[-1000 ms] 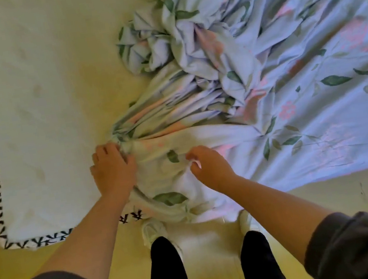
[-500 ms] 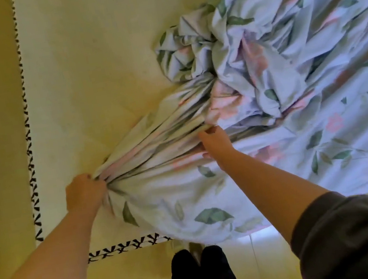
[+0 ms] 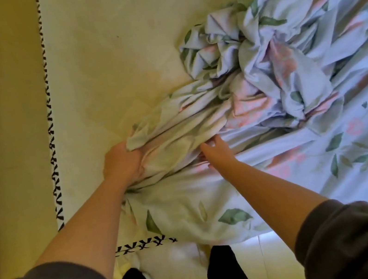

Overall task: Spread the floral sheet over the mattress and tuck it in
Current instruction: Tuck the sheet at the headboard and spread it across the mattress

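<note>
The left hand [image 3: 121, 163] has its fingers clenched on a gathered fold of the sheet [image 3: 267, 162] near the mattress's [image 3: 103, 55] near edge. Just beside it, the right hand [image 3: 216, 151] pinches the same bunched cloth, fingers curled into the folds. The sheet lies crumpled over the mattress's right part, its near edge hanging over; the left part is bare.
</note>
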